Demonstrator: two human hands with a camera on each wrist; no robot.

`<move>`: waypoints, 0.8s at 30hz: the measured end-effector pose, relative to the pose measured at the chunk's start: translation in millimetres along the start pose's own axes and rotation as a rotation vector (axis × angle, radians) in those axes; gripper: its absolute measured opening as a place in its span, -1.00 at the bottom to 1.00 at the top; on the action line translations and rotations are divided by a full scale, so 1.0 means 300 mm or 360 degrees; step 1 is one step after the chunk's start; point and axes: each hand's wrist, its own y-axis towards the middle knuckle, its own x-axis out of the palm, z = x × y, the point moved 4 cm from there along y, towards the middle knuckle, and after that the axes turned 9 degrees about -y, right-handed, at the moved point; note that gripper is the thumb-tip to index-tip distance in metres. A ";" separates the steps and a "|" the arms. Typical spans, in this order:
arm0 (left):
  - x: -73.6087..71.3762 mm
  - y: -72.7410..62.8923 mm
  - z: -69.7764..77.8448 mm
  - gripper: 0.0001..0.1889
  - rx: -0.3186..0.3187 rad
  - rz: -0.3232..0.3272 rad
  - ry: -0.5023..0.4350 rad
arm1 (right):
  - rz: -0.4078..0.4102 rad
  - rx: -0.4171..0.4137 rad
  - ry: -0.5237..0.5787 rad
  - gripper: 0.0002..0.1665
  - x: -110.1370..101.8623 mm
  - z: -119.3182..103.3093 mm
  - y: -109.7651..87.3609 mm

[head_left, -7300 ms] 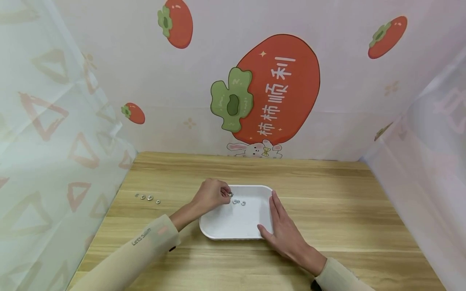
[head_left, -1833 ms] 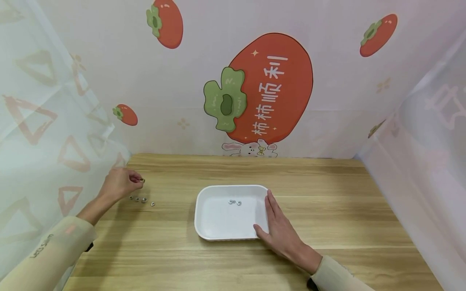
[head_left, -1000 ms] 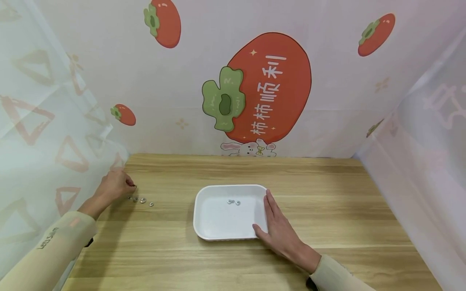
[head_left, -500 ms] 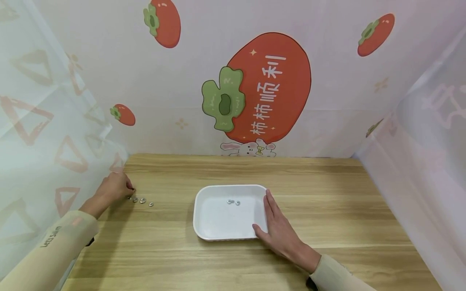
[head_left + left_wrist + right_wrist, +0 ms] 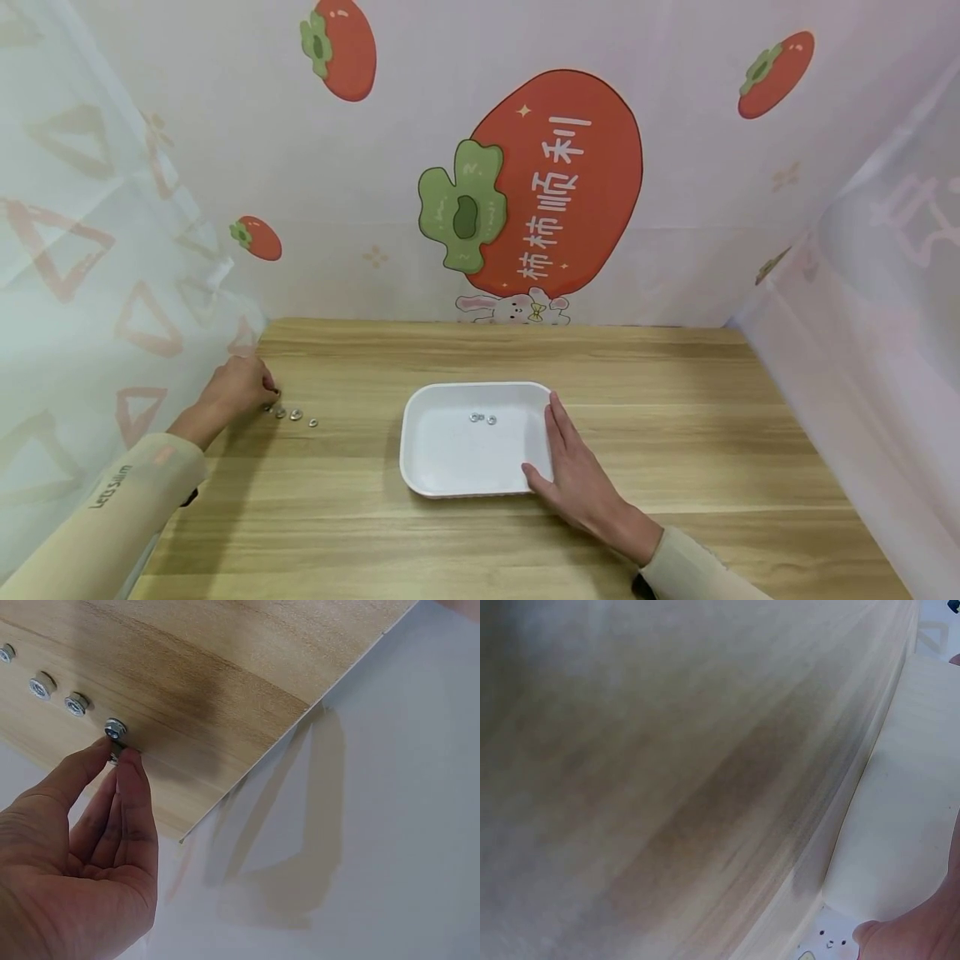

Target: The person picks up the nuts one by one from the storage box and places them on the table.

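At the table's left side, my left hand (image 5: 238, 387) pinches a small metal flange nut (image 5: 115, 754) between thumb and fingertips, close over the wood. It is right beside the end nut (image 5: 115, 729) of a short row. Further along the row lie a large flange nut (image 5: 296, 414) and a smaller one (image 5: 313, 422). My right hand (image 5: 581, 483) rests on the right end of a white tray (image 5: 420, 483), fingers straight along the rim and thumb at the front edge. Inside the tray, a few nuts (image 5: 491, 420) sit close together toward the back.
The wooden table (image 5: 637, 375) meets a printed cloth backdrop (image 5: 675, 275) at the back. Cloth also hangs along the left side (image 5: 75, 333), close by my left hand, and along the right side.
From over the tray, my left hand has gone left with a nut, then down to the row's left end. Over the last half second it barely moves. My right hand stays on the tray.
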 end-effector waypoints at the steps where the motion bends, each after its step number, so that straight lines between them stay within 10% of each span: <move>1: 0.000 0.000 0.000 -0.90 -0.0002 -0.0002 0.0001 | 0.0007 -0.0004 0.0000 0.16 0.000 0.000 0.000; 13: 0.000 -0.013 0.027 -0.43 0.0008 0.0122 -0.0029 | 0.0007 -0.0009 0.0007 0.18 0.001 0.002 0.000; 24: -0.065 -0.008 0.064 -0.55 -0.0067 0.0219 0.0061 | 0.0051 -0.0038 0.0016 0.17 -0.002 0.001 0.005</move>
